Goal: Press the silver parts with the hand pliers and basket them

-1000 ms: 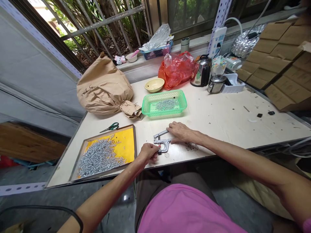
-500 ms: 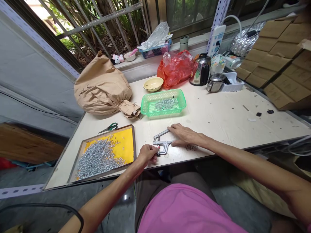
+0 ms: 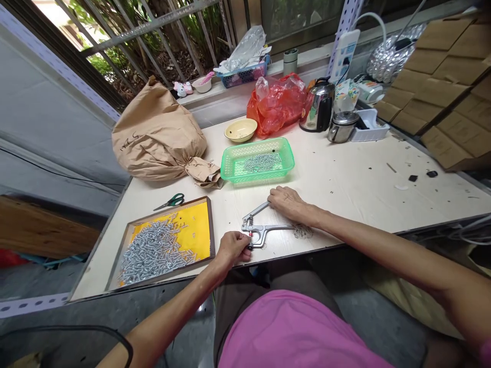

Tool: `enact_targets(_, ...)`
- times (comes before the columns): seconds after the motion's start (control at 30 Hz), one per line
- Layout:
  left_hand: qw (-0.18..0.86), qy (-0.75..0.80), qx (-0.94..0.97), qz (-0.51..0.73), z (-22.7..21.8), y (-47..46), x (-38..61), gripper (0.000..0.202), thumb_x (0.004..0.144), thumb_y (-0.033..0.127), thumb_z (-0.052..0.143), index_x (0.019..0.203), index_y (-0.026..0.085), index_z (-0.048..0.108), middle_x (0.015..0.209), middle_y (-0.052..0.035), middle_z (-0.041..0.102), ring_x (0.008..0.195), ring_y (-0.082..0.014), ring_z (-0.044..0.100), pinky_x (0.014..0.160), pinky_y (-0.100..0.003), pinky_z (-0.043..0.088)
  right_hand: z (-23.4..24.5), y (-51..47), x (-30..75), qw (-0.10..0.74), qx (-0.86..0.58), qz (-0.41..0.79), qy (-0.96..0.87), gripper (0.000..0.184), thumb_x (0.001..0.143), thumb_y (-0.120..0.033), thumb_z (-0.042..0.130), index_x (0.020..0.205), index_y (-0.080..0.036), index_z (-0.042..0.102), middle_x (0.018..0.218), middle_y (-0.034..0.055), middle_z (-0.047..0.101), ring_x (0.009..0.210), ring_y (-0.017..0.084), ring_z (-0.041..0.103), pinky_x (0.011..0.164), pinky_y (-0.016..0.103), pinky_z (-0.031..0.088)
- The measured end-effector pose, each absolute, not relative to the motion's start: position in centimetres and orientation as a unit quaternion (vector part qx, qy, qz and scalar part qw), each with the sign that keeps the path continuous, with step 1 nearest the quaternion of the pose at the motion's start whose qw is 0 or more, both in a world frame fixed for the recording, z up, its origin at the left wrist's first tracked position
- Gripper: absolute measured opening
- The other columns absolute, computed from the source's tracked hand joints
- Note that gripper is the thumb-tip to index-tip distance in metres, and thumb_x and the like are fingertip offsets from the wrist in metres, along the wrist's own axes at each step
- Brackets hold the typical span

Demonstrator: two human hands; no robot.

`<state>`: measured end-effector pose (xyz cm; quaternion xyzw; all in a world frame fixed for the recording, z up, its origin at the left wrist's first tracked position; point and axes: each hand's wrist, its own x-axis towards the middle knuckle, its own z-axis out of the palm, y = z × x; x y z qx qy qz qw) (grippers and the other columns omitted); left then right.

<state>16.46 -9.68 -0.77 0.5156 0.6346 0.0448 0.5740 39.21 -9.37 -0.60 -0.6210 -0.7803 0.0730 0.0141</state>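
A pair of grey metal snap-fastener pliers point(image 3: 261, 228) lies on the tabletop, its two handles spread apart. Fingers of my right hand point(image 3: 287, 203) are curled round the end of the upper handle, while the lower handle lies uncovered below. At the jaw end, my left hand point(image 3: 235, 246) is pinched closed beside the red and black die parts. Whatever those fingertips hold is too small and hidden to make out. To the left, a shallow tray point(image 3: 210, 225) with a yellow lining carries a heap of small silvery metal pieces point(image 3: 153, 250).
Beyond the pliers sits a green plastic basket point(image 3: 257, 177) with more metal pieces. Scissors point(image 3: 171, 201) lie behind the tray. A paper sack point(image 3: 159, 135), yellow bowl point(image 3: 241, 131), red bag point(image 3: 274, 107) and kettle point(image 3: 318, 105) line the back. Tangled thread point(image 3: 303, 231) lies under my right wrist.
My right hand has lifted off the lower handle and moved slightly up and away, keeping the upper handle. My left hand stays at the jaw.
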Motion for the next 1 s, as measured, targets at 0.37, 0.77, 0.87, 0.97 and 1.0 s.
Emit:
enact_targets(0.37,0.575,0.641,0.507,0.040,-0.8,-9.9,16.5,0.014,0.080,0.025,0.062,0.076,0.013,0.055,0.046,-0.0011,0.060,0.040,-0.0130,0.059,0.046,-0.023,0.051,-1.5,-11.7,39.7,0.050,-0.546,0.128,-0.826,0.089,0.069,-0.060,0.069,0.136,-0.009,0.040,0.132,0.0213,0.048,0.121,0.034,0.042,0.100,0.045,0.030)
enact_targets(0.77,0.338,0.572,0.739,0.107,-0.2,-10.8,15.6,0.021,0.084,0.034,0.054,0.085,0.015,0.063,0.079,-0.0060,0.064,0.071,-0.0173,0.061,0.070,-0.031,0.051,-0.2,-13.2,38.4,0.062,-0.562,0.136,-0.814,0.052,0.081,-0.035,0.066,0.126,-0.015,0.051,0.110,0.0132,0.061,0.104,0.028,0.052,0.098,0.045,0.031)
enact_targets(0.87,0.205,0.435,0.868,0.121,-0.3,-10.5,17.0,0.027,0.083,0.030,0.057,0.106,0.016,0.061,0.104,-0.0090,0.062,0.101,-0.0236,0.056,0.089,-0.038,0.046,-0.7,-13.2,38.2,0.075,-0.558,0.130,-0.816,0.053,0.081,-0.034,0.066,0.128,-0.015,0.049,0.110,0.0134,0.062,0.103,0.027,0.053,0.092,0.042,0.036)
enact_targets(0.97,0.155,0.317,0.931,0.090,-0.7,-9.3,19.0,0.047,0.079,0.027,0.062,0.124,0.017,0.050,0.128,-0.0109,0.053,0.120,-0.0276,0.045,0.100,-0.044,0.038,-1.2,-13.2,38.2,0.101,-0.563,0.137,-0.809,0.056,0.083,-0.032,0.063,0.133,-0.017,0.044,0.117,0.0131,0.060,0.105,0.026,0.053,0.091,0.040,0.039)
enact_targets(1.0,0.149,0.294,0.941,0.075,-0.8,-8.8,19.6,0.050,0.079,0.027,0.062,0.126,0.017,0.048,0.131,-0.0116,0.051,0.121,-0.0278,0.044,0.101,-0.045,0.038,-1.2,-13.2,38.2,0.111,-0.565,0.141,-0.805,0.058,0.083,-0.033,0.062,0.135,-0.017,0.041,0.119,0.0130,0.059,0.106,0.025,0.053,0.090,0.040,0.040)
